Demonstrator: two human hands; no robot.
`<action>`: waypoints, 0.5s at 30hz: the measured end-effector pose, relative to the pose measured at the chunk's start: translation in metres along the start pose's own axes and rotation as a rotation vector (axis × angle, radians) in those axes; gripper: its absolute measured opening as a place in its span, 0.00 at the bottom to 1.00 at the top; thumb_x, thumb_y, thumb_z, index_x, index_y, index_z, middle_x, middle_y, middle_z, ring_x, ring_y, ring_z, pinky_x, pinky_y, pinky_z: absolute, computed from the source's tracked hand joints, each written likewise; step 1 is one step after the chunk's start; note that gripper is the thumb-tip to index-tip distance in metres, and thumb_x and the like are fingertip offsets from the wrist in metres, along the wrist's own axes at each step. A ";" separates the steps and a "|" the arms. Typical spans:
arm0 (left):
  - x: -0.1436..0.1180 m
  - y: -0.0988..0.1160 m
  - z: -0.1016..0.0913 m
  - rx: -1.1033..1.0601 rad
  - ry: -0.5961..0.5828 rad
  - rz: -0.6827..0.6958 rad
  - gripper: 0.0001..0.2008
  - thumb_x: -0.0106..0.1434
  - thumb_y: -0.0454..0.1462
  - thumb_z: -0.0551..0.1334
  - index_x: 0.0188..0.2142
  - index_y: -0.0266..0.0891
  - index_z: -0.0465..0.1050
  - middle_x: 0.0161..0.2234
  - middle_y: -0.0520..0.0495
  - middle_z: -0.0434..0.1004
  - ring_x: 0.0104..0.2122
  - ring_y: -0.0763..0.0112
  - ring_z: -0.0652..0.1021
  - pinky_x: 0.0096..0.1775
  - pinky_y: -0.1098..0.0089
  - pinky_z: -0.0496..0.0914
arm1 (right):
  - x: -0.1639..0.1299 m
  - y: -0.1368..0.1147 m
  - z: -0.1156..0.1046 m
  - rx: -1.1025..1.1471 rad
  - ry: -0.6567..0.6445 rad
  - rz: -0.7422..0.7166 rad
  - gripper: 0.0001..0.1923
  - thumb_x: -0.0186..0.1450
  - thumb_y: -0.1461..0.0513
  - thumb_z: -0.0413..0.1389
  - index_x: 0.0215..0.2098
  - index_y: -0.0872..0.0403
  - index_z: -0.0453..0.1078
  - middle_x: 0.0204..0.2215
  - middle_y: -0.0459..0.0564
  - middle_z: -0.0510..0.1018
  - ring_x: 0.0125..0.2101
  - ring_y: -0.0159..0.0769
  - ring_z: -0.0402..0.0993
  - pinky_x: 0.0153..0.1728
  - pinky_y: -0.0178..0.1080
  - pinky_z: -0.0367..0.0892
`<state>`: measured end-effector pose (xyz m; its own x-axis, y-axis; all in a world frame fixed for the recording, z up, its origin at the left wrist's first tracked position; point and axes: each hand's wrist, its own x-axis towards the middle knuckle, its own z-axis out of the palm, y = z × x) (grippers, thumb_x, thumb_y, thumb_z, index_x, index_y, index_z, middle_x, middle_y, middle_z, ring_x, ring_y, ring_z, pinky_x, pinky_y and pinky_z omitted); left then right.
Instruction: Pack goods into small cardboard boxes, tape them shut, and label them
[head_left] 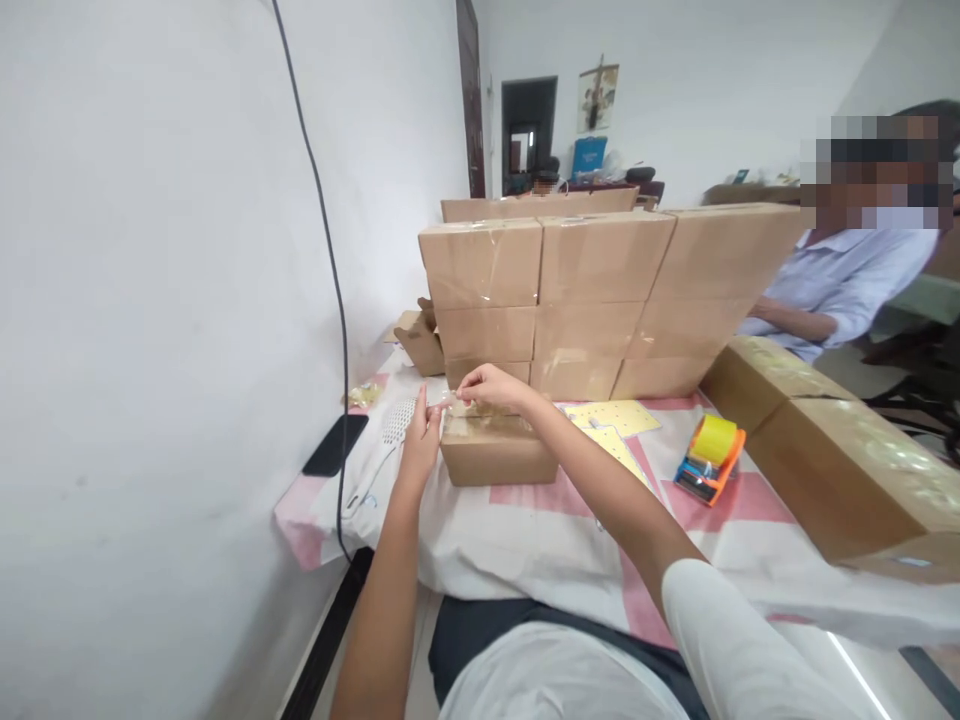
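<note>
My left hand [424,430] is raised at the left end of a small closed cardboard box [499,462], its fingers stretched out and apart. My right hand [491,388] reaches over the box top with thumb and fingertips pinched together. Between the two hands is a tiny clear or pale piece [448,398], too small to name, at the right fingertips and close to the left fingers. Clear tape shows on the box top. Left of my left hand lies a white sheet with dark dots [397,421].
Stacked cardboard boxes [592,330] rise behind the hands. An orange tape dispenser with yellow tape [711,458] stands right, near long boxes [847,470]. Yellow sheets [619,415], a black phone [335,445] and a hanging cable [322,200] are around. A person [847,270] sits beyond, right.
</note>
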<state>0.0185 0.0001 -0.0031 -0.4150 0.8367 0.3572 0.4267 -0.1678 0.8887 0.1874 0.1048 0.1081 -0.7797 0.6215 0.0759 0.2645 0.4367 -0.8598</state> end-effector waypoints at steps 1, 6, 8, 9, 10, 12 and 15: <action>-0.002 0.000 0.001 -0.034 0.032 -0.046 0.32 0.75 0.48 0.51 0.75 0.43 0.51 0.56 0.40 0.81 0.64 0.58 0.73 0.67 0.53 0.61 | 0.004 0.006 0.005 -0.027 0.019 0.017 0.10 0.61 0.61 0.59 0.26 0.58 0.78 0.22 0.46 0.77 0.22 0.28 0.64 0.27 0.34 0.60; -0.008 -0.004 0.006 -0.139 -0.022 -0.070 0.41 0.69 0.44 0.62 0.76 0.44 0.45 0.61 0.39 0.77 0.65 0.58 0.72 0.64 0.54 0.65 | 0.010 0.024 0.025 -0.164 0.126 0.045 0.09 0.64 0.63 0.60 0.28 0.58 0.78 0.23 0.48 0.79 0.26 0.30 0.70 0.29 0.34 0.60; -0.010 -0.006 0.008 -0.148 -0.037 -0.060 0.46 0.65 0.40 0.66 0.76 0.44 0.43 0.63 0.37 0.74 0.65 0.57 0.72 0.61 0.55 0.67 | 0.009 0.024 0.029 -0.231 0.154 0.040 0.08 0.64 0.64 0.61 0.28 0.58 0.78 0.24 0.47 0.79 0.27 0.30 0.71 0.31 0.34 0.60; -0.011 -0.007 0.009 -0.158 -0.036 -0.060 0.47 0.64 0.39 0.66 0.76 0.44 0.43 0.64 0.37 0.74 0.65 0.57 0.71 0.60 0.55 0.67 | 0.008 0.024 0.031 -0.265 0.168 0.033 0.07 0.64 0.64 0.61 0.28 0.58 0.78 0.24 0.47 0.78 0.27 0.31 0.71 0.32 0.34 0.61; -0.012 -0.008 0.011 -0.173 -0.033 -0.060 0.47 0.64 0.38 0.65 0.76 0.44 0.42 0.64 0.36 0.73 0.65 0.57 0.72 0.59 0.56 0.68 | 0.006 0.024 0.032 -0.299 0.183 0.025 0.07 0.64 0.65 0.62 0.28 0.57 0.77 0.26 0.47 0.78 0.29 0.31 0.71 0.34 0.34 0.62; -0.015 -0.007 0.014 -0.194 -0.022 -0.064 0.46 0.65 0.38 0.64 0.76 0.46 0.42 0.66 0.36 0.71 0.64 0.58 0.72 0.58 0.57 0.68 | 0.004 0.023 0.034 -0.357 0.214 0.007 0.05 0.64 0.65 0.62 0.30 0.57 0.77 0.33 0.50 0.78 0.33 0.33 0.73 0.38 0.35 0.63; -0.019 -0.002 0.017 -0.164 -0.006 -0.071 0.43 0.67 0.39 0.62 0.76 0.48 0.43 0.68 0.37 0.67 0.61 0.58 0.75 0.56 0.58 0.71 | 0.004 0.019 0.035 -0.457 0.292 0.026 0.16 0.60 0.61 0.69 0.44 0.59 0.74 0.48 0.58 0.73 0.40 0.38 0.74 0.43 0.38 0.66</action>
<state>0.0392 -0.0069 -0.0171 -0.4343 0.8525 0.2909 0.2598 -0.1907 0.9466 0.1694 0.0931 0.0747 -0.5967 0.7623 0.2506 0.5524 0.6167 -0.5608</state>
